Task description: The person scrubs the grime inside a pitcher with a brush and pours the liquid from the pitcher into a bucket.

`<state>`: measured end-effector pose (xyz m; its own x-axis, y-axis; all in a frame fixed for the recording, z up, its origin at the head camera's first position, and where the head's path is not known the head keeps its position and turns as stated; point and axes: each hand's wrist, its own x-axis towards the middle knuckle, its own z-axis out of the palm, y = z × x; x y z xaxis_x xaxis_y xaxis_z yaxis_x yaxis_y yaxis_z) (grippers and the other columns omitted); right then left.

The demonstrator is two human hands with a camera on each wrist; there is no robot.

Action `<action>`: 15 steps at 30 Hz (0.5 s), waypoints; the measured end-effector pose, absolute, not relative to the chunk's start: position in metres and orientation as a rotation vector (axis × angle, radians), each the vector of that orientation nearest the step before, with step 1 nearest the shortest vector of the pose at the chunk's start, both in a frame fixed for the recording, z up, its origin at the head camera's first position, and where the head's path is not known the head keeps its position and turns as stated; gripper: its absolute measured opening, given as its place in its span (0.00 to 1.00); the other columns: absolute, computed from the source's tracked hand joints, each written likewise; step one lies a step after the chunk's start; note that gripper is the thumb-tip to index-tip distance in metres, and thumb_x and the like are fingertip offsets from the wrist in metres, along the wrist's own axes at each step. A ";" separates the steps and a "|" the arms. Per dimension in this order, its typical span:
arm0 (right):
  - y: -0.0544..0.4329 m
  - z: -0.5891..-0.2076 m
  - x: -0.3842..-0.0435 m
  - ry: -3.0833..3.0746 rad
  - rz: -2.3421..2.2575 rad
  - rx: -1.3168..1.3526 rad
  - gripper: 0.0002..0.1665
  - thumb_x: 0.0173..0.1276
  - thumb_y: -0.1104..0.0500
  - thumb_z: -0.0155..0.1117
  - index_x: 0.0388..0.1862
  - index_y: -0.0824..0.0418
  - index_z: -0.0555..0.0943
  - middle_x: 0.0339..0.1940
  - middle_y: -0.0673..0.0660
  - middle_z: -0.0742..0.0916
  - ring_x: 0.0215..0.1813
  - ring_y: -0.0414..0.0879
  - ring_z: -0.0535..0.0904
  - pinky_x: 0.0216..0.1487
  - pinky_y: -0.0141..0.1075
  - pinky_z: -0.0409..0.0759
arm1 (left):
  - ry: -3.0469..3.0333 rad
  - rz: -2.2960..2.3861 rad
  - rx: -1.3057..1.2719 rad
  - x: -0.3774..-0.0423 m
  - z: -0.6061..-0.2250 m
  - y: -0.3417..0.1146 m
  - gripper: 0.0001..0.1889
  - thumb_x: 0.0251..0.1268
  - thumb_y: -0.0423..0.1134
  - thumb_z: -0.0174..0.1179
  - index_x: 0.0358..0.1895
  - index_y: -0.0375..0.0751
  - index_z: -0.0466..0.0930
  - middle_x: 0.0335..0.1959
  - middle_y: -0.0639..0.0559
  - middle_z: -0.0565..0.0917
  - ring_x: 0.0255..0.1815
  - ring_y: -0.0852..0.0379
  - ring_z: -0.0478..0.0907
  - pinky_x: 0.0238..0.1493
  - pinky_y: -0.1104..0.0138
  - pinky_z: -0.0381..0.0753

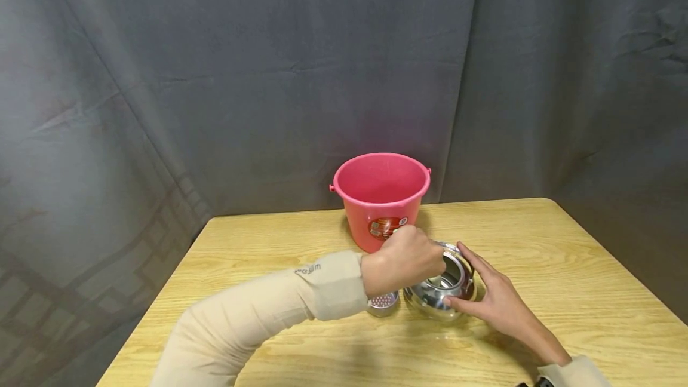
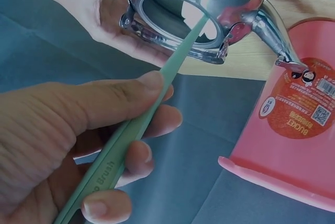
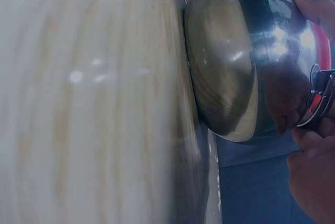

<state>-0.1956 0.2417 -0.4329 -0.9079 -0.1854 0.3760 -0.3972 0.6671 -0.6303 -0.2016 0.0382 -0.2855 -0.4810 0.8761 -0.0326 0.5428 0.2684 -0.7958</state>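
Observation:
A shiny steel kettle with a spout stands on the table, its round mouth uncovered and its bail handle folded down beside the opening. My left hand holds the green handle of a brush between thumb and fingers. The handle slants into the kettle's mouth; something white shows inside, and the brush's head is mostly hidden. My right hand grips the kettle's right side near the rim, thumb toward the front and fingers toward the back. In the right wrist view the kettle's rounded side fills the middle.
A pink bucket with a red label stands behind the kettle, close to the grey curtain. Left of the kettle, partly under my left wrist, lies a small round metal piece with holes. The wooden table carries everything.

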 end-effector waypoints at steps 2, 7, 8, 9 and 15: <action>0.242 -0.433 -0.196 -2.602 1.082 0.470 0.62 0.50 0.44 0.79 0.79 0.46 0.53 0.70 0.72 0.65 0.65 0.75 0.62 0.56 0.71 0.61 | -2.122 1.088 -1.282 -0.203 -0.286 0.037 0.11 0.70 0.43 0.54 0.33 0.66 0.84 0.21 0.68 0.75 0.16 0.68 0.64 0.15 0.74 0.68; 0.241 -0.433 -0.195 -2.594 1.088 0.477 0.62 0.50 0.44 0.79 0.79 0.45 0.53 0.71 0.71 0.65 0.66 0.75 0.62 0.56 0.71 0.61 | -2.120 1.044 -1.270 -0.206 -0.289 0.034 0.12 0.68 0.41 0.54 0.29 0.65 0.82 0.17 0.67 0.73 0.14 0.67 0.61 0.14 0.74 0.67; 0.241 -0.433 -0.195 -2.592 1.086 0.477 0.62 0.50 0.44 0.79 0.79 0.45 0.53 0.71 0.71 0.65 0.66 0.75 0.62 0.56 0.71 0.61 | -2.124 1.028 -1.268 -0.206 -0.290 0.033 0.13 0.68 0.41 0.54 0.28 0.65 0.82 0.17 0.67 0.72 0.14 0.67 0.61 0.14 0.74 0.67; 0.241 -0.433 -0.195 -2.590 1.084 0.477 0.62 0.49 0.44 0.79 0.78 0.45 0.54 0.71 0.71 0.65 0.66 0.75 0.62 0.56 0.71 0.61 | -2.126 1.015 -1.267 -0.207 -0.291 0.032 0.13 0.68 0.40 0.54 0.28 0.65 0.82 0.17 0.66 0.72 0.14 0.67 0.60 0.14 0.74 0.68; 0.241 -0.431 -0.195 -2.571 1.067 0.479 0.62 0.48 0.45 0.80 0.78 0.47 0.55 0.70 0.71 0.66 0.65 0.74 0.63 0.56 0.70 0.61 | -2.123 0.934 -1.260 -0.207 -0.296 0.026 0.14 0.65 0.37 0.56 0.28 0.66 0.83 0.20 0.66 0.76 0.15 0.68 0.64 0.15 0.73 0.71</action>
<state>-0.1954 0.2412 -0.4314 -0.8939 -0.1831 0.4091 -0.4190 0.6656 -0.6176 -0.2074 0.0262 -0.2957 -0.4489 0.8908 0.0704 0.5499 0.3375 -0.7640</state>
